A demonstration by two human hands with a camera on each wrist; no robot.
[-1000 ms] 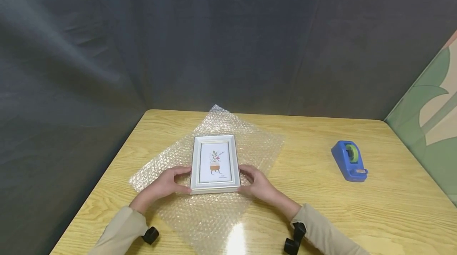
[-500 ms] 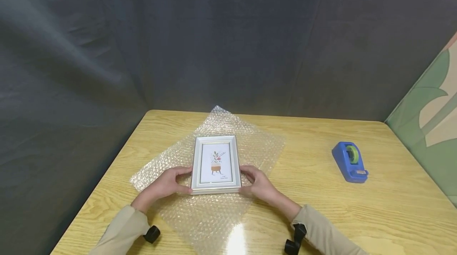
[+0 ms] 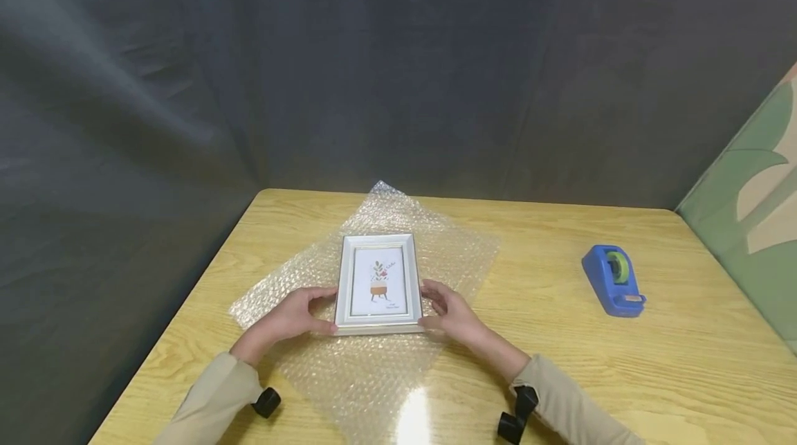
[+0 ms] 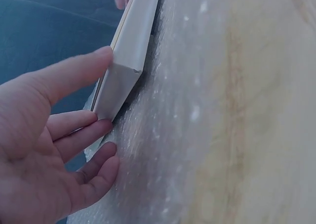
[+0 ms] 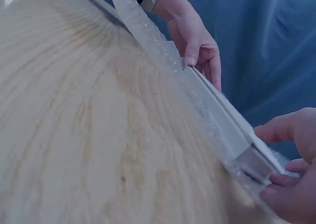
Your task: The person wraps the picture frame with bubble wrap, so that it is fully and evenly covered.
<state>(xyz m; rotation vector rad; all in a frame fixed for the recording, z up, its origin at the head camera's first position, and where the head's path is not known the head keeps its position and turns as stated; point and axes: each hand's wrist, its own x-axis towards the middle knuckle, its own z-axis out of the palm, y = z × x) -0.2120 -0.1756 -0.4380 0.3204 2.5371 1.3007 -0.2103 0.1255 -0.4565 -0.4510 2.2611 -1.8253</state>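
Note:
A white picture frame (image 3: 380,286) with a print of a potted plant lies face up on a sheet of bubble wrap (image 3: 373,376). My left hand (image 3: 292,317) holds it at the lower left, thumb by the near corner and index finger along the left side. In the left wrist view, the left hand's (image 4: 54,135) lower fingers touch the bubble wrap. My right hand (image 3: 454,313) holds the lower right corner, its thumb on the near edge. In the right wrist view, the right thumb (image 5: 276,127) touches the frame's edge, with the fingers curled beside the corner.
A blue tape dispenser (image 3: 613,282) with green tape stands on the right of the wooden table (image 3: 535,258). Dark curtain (image 3: 398,71) hangs behind and to the left. A leaf-patterned panel (image 3: 753,210) borders the right side.
The whole view shifts slightly. My right index finger has moved a little off the frame's right side; the frame, bubble wrap and left hand stay in nearly the same places.

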